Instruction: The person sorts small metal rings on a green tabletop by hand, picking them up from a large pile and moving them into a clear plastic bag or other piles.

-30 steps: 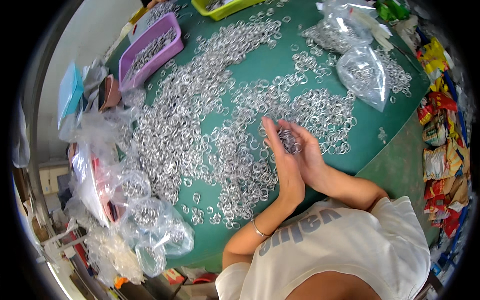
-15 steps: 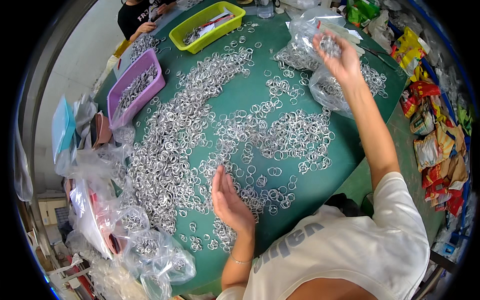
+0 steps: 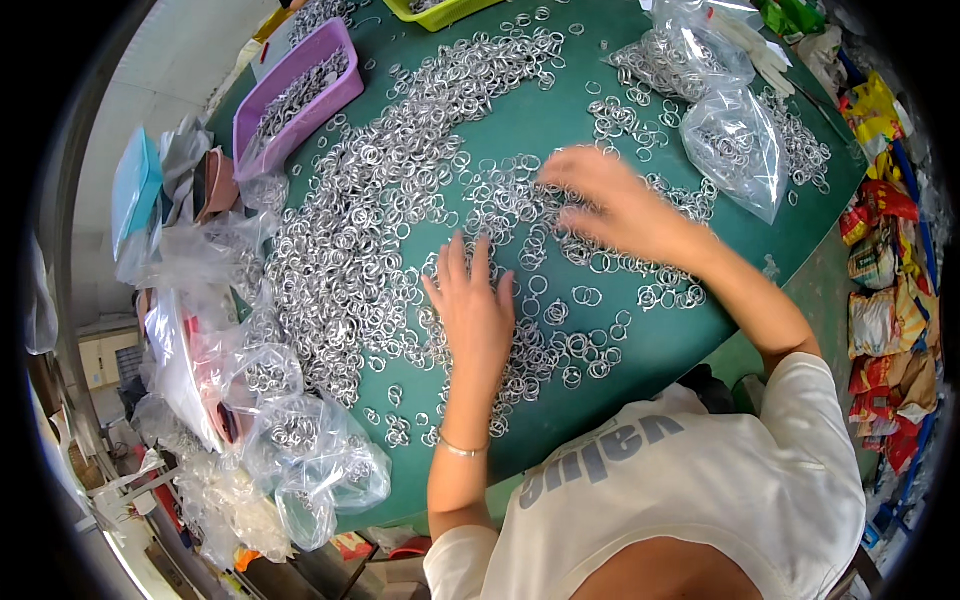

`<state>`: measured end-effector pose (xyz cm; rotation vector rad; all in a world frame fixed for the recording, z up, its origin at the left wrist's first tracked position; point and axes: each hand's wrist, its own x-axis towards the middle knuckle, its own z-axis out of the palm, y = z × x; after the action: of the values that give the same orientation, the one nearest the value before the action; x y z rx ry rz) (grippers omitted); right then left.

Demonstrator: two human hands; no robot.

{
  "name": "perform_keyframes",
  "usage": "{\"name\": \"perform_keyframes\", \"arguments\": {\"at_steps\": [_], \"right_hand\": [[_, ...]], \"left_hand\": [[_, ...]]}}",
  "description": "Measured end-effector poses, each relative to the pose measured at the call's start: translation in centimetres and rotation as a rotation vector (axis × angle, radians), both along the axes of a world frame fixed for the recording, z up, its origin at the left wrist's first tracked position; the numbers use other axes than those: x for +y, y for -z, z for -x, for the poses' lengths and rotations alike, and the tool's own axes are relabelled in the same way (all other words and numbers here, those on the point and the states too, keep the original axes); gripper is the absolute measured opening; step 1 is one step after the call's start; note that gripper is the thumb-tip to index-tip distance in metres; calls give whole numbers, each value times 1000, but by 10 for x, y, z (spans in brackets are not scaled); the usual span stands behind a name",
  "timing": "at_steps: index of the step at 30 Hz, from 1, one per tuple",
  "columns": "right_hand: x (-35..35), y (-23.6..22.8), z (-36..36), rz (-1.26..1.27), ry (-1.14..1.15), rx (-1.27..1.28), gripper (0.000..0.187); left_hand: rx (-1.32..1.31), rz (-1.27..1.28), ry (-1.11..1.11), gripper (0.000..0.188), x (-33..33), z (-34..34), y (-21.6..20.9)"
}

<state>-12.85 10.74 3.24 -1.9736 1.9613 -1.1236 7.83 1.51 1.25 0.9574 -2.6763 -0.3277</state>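
Note:
A large heap of small silver metal rings (image 3: pixel 340 270) spreads over the green table (image 3: pixel 640 390). My left hand (image 3: pixel 472 305) lies palm down on the rings near the table's middle, fingers spread, gripping nothing that I can see. Over a looser patch of rings (image 3: pixel 505 195) to its right, my right hand (image 3: pixel 610 205) is blurred by motion. Its fingers seem bent, and whether rings are under or in them cannot be made out. A clear plastic bag (image 3: pixel 735 150) with rings inside rests beyond the right hand.
At the back left stands a purple basket (image 3: pixel 300 95) of metal pieces; a yellow-green basket (image 3: pixel 440 12) is cut off at the top. Clear bags (image 3: pixel 320 450) with rings hang together at the left edge. Colourful packets (image 3: pixel 880 300) line the right side beyond the table.
My right hand has come back from the bag at the far right, where it held rings, to the middle patch. The left hand has turned palm down with fingers spread. The view has shifted.

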Motion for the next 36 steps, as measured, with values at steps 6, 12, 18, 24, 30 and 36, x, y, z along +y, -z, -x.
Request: {"name": "perform_keyframes", "arguments": {"at_steps": [6, 12, 18, 24, 30, 36], "right_hand": [[4, 35, -41, -201, 3, 309, 40], [34, 25, -24, -191, -102, 296, 16], [52, 4, 3, -258, 155, 159, 17], [5, 2, -19, -96, 209, 146, 18], [-48, 45, -41, -130, 144, 362, 9], [-29, 13, -27, -120, 214, -640, 9]], "left_hand": [[-28, 4, 96, 39, -5, -7, 18], [255, -182, 117, 25, -1, -22, 13], [374, -283, -26, 29, -12, -41, 6], [312, -213, -107, 34, -28, -52, 1], [2, -75, -190, 28, -35, -50, 1], [93, -16, -8, 30, -35, -31, 10]]}}
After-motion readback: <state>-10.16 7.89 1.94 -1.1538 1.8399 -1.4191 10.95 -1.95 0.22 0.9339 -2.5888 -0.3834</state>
